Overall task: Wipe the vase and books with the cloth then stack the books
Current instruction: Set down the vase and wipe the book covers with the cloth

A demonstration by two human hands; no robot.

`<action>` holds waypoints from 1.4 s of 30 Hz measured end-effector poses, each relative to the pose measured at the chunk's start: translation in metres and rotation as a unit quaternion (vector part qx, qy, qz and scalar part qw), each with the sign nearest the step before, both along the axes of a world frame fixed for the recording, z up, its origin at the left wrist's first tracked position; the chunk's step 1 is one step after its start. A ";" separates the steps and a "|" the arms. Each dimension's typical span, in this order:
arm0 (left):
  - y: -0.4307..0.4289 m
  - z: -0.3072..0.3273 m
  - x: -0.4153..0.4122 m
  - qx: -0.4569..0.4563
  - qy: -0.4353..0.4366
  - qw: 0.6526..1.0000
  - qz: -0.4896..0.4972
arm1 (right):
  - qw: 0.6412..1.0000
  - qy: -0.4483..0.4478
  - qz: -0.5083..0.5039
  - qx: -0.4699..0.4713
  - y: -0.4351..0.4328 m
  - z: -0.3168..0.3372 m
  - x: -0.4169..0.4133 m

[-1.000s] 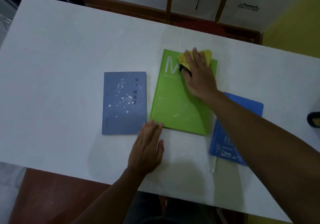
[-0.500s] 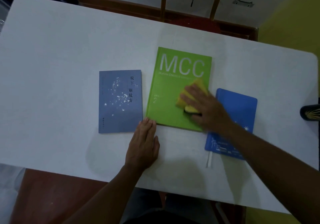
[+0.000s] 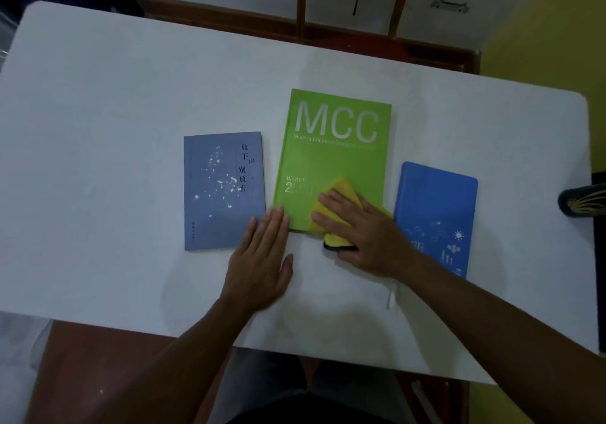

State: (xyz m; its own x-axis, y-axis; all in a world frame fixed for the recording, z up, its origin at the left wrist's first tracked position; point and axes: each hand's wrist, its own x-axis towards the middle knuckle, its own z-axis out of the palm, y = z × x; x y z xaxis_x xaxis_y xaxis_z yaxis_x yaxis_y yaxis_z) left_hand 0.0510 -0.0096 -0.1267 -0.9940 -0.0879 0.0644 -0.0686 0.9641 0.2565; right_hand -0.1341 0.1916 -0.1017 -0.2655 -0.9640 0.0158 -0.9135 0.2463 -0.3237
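Note:
Three books lie flat on the white table (image 3: 98,128). A green book (image 3: 334,158) marked MCC is in the middle, a grey-blue book (image 3: 223,190) to its left, a bright blue book (image 3: 436,207) to its right. My right hand (image 3: 364,230) presses a yellow cloth (image 3: 341,194) flat on the green book's near edge. My left hand (image 3: 262,263) rests flat on the table, fingertips touching the green book's near left corner. A dark vase (image 3: 583,200) shows partly at the right edge of the view.
A wooden chair (image 3: 351,0) stands beyond the table's far edge. The table's near edge runs just below my forearms. A white ribbon (image 3: 390,299) sticks out from the bright blue book towards me.
My right hand has swept the cloth from the green book's far right corner down to its near edge. My left hand has stayed at the near left corner.

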 end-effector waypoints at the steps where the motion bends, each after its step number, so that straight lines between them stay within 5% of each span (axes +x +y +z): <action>1: -0.002 -0.002 0.001 0.002 -0.003 1.000 -0.009 | 1.000 -0.002 0.005 0.005 0.006 -0.001 -0.013; 10: -0.004 -0.004 0.002 0.029 -0.017 0.999 -0.007 | 0.952 -0.058 -0.295 0.061 -0.093 0.010 -0.135; 18: -0.005 -0.005 0.002 0.030 -0.025 0.999 -0.005 | 0.995 -0.002 -0.099 0.007 -0.069 -0.004 0.000; 22: -0.006 -0.005 0.002 0.025 -0.028 0.999 -0.010 | 0.999 -0.002 -0.028 0.019 -0.018 -0.006 -0.017; 30: -0.005 -0.006 0.002 0.023 -0.037 0.999 -0.011 | 0.967 -0.050 -0.244 0.054 -0.124 0.005 -0.136; 42: -0.009 -0.003 0.004 0.075 -0.006 0.997 -0.015 | 0.988 -0.007 -0.142 -0.062 -0.057 -0.008 0.047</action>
